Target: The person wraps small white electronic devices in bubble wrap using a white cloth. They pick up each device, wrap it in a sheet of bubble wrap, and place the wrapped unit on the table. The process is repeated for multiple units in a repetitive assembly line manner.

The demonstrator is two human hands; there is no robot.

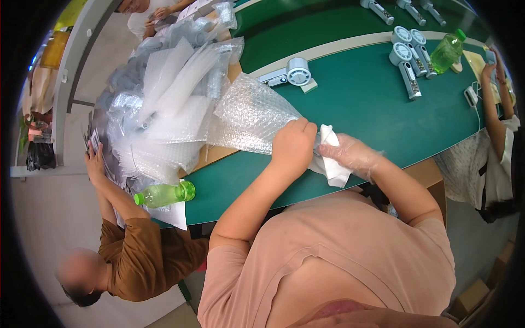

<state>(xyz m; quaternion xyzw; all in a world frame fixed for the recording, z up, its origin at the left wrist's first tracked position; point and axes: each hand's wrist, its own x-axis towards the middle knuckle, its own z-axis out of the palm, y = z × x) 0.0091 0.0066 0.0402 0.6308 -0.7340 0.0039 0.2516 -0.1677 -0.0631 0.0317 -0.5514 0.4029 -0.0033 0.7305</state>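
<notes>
My left hand (295,145) is closed in a fist at the right end of a clear bubble-wrap bag (251,112). What its fingers grip is hidden from above. Close beside it, my right hand (353,154), in a thin clear plastic glove, pinches a crumpled white cloth (333,158). A small greyish bit shows between the two hands, too covered to name. Beyond them a pale grey handheld fan (298,72) lies on the green table (350,98), its round head to the right.
Left of me rises a big pile of bubble-wrap bags (169,104). Green bottles stand or lie at the near left (167,194) and far right (448,52). Several grey fans (407,60) lie at the far right. Co-workers sit left, right and across.
</notes>
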